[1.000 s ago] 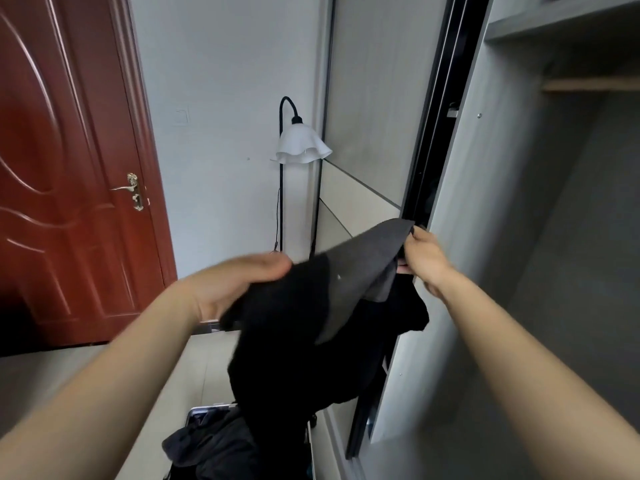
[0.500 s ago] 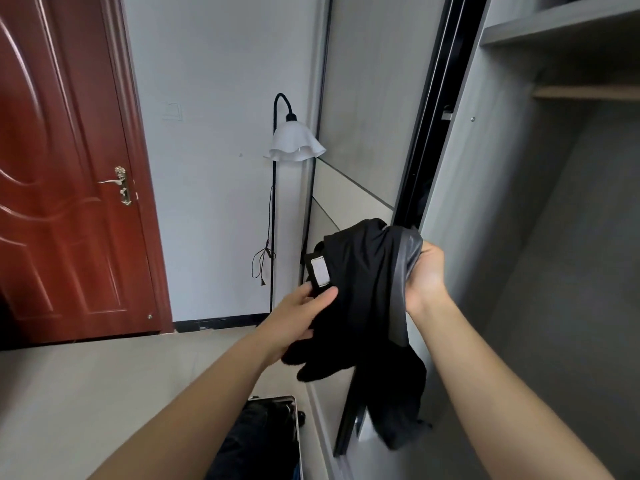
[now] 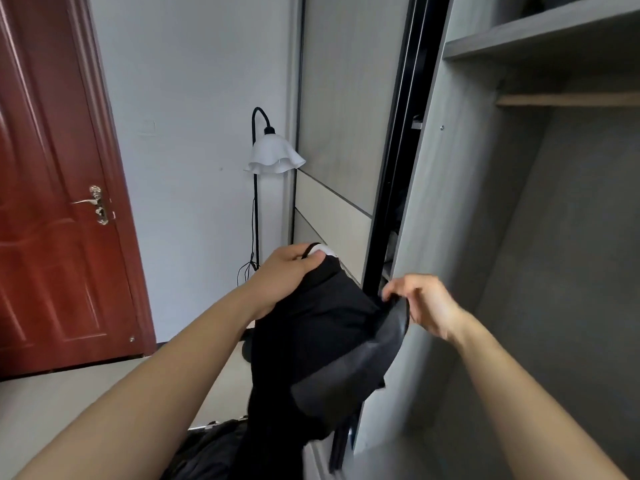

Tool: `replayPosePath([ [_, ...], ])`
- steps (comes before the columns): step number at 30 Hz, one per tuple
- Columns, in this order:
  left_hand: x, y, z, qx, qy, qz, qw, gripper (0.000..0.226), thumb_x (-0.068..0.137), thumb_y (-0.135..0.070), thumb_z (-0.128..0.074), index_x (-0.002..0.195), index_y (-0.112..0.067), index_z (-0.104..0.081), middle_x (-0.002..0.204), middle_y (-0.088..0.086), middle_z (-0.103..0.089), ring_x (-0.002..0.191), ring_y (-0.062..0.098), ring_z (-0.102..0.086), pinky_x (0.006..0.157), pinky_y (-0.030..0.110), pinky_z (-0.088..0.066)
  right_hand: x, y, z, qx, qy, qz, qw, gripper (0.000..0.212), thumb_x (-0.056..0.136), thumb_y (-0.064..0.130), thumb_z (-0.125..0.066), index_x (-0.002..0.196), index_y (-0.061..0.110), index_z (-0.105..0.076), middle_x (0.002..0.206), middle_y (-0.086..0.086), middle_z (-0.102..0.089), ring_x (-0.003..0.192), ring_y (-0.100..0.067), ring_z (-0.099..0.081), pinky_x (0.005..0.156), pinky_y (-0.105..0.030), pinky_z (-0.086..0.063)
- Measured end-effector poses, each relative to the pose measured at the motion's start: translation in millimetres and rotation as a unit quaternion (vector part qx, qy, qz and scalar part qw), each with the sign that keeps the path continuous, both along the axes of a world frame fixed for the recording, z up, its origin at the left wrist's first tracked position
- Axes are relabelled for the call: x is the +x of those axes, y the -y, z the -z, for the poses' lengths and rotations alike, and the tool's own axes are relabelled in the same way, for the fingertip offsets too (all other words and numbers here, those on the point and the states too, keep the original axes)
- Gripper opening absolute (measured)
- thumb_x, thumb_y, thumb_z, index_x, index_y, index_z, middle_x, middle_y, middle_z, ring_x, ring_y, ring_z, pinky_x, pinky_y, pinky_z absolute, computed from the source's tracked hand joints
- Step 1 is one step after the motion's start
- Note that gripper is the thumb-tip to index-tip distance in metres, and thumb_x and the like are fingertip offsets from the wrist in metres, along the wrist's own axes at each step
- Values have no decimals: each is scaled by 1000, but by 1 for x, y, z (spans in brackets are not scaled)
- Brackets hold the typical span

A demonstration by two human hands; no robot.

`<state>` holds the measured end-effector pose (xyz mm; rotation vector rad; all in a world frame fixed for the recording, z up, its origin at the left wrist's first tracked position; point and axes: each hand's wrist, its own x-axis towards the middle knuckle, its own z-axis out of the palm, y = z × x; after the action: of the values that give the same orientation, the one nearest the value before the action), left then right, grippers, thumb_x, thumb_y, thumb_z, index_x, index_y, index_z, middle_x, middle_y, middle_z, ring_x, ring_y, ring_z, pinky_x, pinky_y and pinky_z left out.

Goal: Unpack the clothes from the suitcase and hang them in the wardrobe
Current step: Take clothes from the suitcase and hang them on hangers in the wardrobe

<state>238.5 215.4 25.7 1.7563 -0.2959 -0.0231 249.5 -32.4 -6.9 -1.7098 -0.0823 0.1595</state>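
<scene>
Now grips black garment by the collar with left hand, pinches its grey edge with right hand; holds it wider than a moment ago, at 6 o'clock above suitcase; looks ready for wardrobe at 3 o'clock.

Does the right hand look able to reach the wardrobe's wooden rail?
Probably yes: the wardrobe is open and nothing hangs between the right hand and the wooden rail, though its grip holds the black garment.
</scene>
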Motion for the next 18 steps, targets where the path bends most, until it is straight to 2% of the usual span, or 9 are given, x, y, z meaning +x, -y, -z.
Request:
replayPosePath([
  [2, -1, 7, -15, 41, -24, 41, 998, 18, 96, -31, -57, 103, -28, -73, 99, -5, -74, 96, 13, -69, 87, 27, -54, 2, 1, 5, -105, 17, -9, 994, 39, 57, 33, -63, 83, 3, -62, 55, -6, -46, 59, -21, -42, 62, -31, -42],
  [5, -4, 18, -26, 173, -16, 106, 979, 16, 96, -32, -57, 98, -31, -73, 95, -8, -73, 90, 9, -68, 83, 24, -53, 2, -19, 8, -76, 30, -87, 993, 43, 66, 24, -62, 107, 31, -69, 99, 2, -70, 102, -14, -60, 94, -39, -42],
  [6, -5, 20, -28, 215, -10, 124, 969, 17, 96, -32, -57, 93, -34, -73, 91, -10, -73, 87, 7, -67, 81, 23, -52, 0, -27, 10, -63, 17, -126, 990, 43, 68, 20, -61, 108, 33, -69, 107, 5, -70, 111, -13, -58, 101, -41, -38],
  [8, -6, 19, -28, 250, -8, 141, 958, 19, 95, -31, -57, 85, -35, -73, 85, -10, -73, 81, 6, -67, 76, 22, -51, 1, -40, 19, -69, 3, -166, 984, 30, 74, 14, -59, 100, 21, -72, 102, 2, -70, 108, -16, -61, 106, -44, -40],
  [11, -3, 0, -29, 248, -11, 130, 960, 12, 89, -18, -65, 87, -24, -75, 83, -4, -73, 77, 7, -67, 70, 19, -51, 3, -39, 25, 21, -15, -121, 992, 3, 89, 7, -58, 87, 6, -61, 80, -6, -66, 75, -17, -66, 78, -32, -54],
  [12, 1, -9, -29, 275, -8, 116, 954, 11, 85, -14, -68, 88, -21, -75, 84, -2, -73, 77, 8, -67, 71, 18, -51, 4, -37, 22, 66, -18, -85, 994, 14, 93, 5, -56, 80, 9, -56, 71, -4, -61, 64, -14, -62, 64, -25, -53],
  [14, 13, -30, -23, 389, 13, 65, 919, 14, 78, -9, -71, 81, -23, -74, 80, -3, -71, 74, 11, -65, 67, 16, -47, 9, -29, 15, 123, -2, -16, 992, 31, 96, 3, -50, 69, 17, -44, 56, 1, -41, 44, -9, -42, 41, -18, -37],
  [16, 21, -46, -12, 471, 50, -32, 880, 25, 76, -3, -64, 70, -26, -70, 74, -7, -65, 69, 10, -59, 57, 12, -39, 13, -17, 3, 163, 22, 23, 986, 36, 98, 4, -47, 68, 21, -35, 54, 4, -24, 38, -6, -21, 34, -15, -16],
  [18, 25, -52, 0, 422, 80, -98, 898, 32, 77, 3, -59, 69, -26, -70, 73, -8, -64, 69, 12, -57, 52, 6, -36, 14, -2, -11, 137, 47, 45, 988, 33, 97, 8, -53, 70, 20, -38, 53, 4, -23, 37, -6, -16, 36, -12, -11],
])
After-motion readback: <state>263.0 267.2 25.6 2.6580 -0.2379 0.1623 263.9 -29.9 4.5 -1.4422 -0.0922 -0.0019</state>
